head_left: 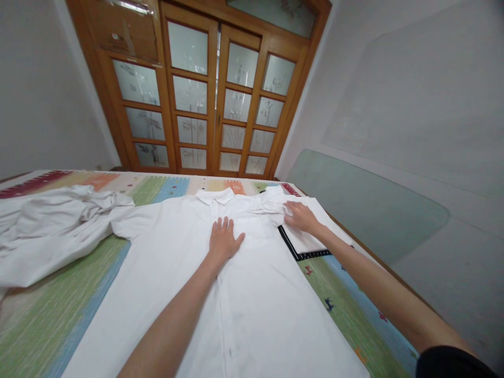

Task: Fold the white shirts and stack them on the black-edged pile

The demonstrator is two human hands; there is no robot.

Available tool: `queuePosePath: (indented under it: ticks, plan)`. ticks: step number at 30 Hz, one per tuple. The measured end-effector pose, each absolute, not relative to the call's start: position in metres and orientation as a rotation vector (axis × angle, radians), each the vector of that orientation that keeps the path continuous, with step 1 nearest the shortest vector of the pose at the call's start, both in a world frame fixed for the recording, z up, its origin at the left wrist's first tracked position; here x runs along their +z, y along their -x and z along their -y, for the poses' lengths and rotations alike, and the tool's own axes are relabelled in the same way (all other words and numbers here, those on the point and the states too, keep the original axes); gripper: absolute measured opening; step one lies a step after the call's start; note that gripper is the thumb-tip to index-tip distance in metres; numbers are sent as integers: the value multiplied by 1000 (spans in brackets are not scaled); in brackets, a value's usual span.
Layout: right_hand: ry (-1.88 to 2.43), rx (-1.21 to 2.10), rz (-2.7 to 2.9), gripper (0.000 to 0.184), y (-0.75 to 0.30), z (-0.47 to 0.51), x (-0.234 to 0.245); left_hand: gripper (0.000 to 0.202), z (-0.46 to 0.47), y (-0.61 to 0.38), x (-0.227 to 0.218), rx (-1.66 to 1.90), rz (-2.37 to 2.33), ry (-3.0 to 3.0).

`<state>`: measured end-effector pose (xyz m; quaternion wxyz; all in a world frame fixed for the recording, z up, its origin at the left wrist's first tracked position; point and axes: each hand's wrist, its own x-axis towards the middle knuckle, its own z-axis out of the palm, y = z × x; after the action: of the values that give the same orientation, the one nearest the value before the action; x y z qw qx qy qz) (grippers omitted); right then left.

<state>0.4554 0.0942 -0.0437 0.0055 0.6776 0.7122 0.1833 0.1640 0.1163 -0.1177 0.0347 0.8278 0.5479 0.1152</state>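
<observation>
A white collared shirt [177, 273] lies spread flat, front down, on a table with a striped colourful cloth [47, 320]. My left hand [223, 240] rests flat and open on the shirt's upper back, fingers together pointing to the collar [216, 196]. My right hand [301, 216] lies on the shirt's right sleeve [271, 207], fingers curled on the fabric where it overlaps a folded white garment [315, 231].
A pile of crumpled white clothing [47, 226] lies at the left of the table. A black-edged mat [299, 254] shows under the folded garment. Wooden doors with frosted glass panes [212, 94] stand behind the table. A grey wall [413, 131] runs along the right.
</observation>
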Motion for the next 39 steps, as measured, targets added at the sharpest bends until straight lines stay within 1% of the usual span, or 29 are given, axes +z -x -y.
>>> queuePosePath:
  ticks: [3, 5, 7, 10, 14, 16, 18, 19, 20, 23, 28, 30, 36, 39]
  plan:
    - [-2127, 481, -2091, 36, -457, -88, -45, 75, -115, -164, -115, 327, -1664, -2535]
    - [-2147, 484, -2001, 32, -460, -85, -44, 75, -115, -163, -112, 295, -1651, -2519]
    - [-2171, 471, -1928, 32, -465, -82, -43, 76, -117, -160, -111, 270, -1634, -2507]
    - [-2220, 429, -1850, 36, -475, -79, -46, 75, -124, -154, -111, 262, -1568, -2523]
    - [-2303, 359, -1739, 38, -475, -81, -47, 62, -133, -143, -109, 349, -1482, -2539]
    - [-2277, 384, -1820, 39, -464, -87, -44, 53, -136, -138, -106, 532, -1657, -2471]
    - [-2244, 404, -1999, 47, -444, -96, -42, 47, -137, -134, -104, 715, -1901, -2363]
    - [-2236, 363, -2098, 51, -430, -102, -42, 46, -137, -132, -104, 748, -1990, -2318]
    - [-2222, 292, -2200, 53, -415, -108, -43, 46, -138, -129, -103, 730, -2036, -2299]
    - [-2113, 54, -2456, 51, -360, -128, -55, 49, -139, -123, -105, 526, -2036, -2326]
    - [-1891, -212, -2678, 41, -270, -157, -87, 55, -145, -113, -108, 339, -1920, -2437]
    - [-1922, -215, -2692, 39, -245, -168, -94, 56, -146, -109, -108, 310, -1882, -2465]
    - [-2315, -141, -2544, 31, -212, -201, -96, 55, -145, -108, -110, 333, -1878, -2483]
    - [-2368, -129, -2509, 30, -207, -213, -97, 56, -145, -110, -111, 402, -1954, -2424]
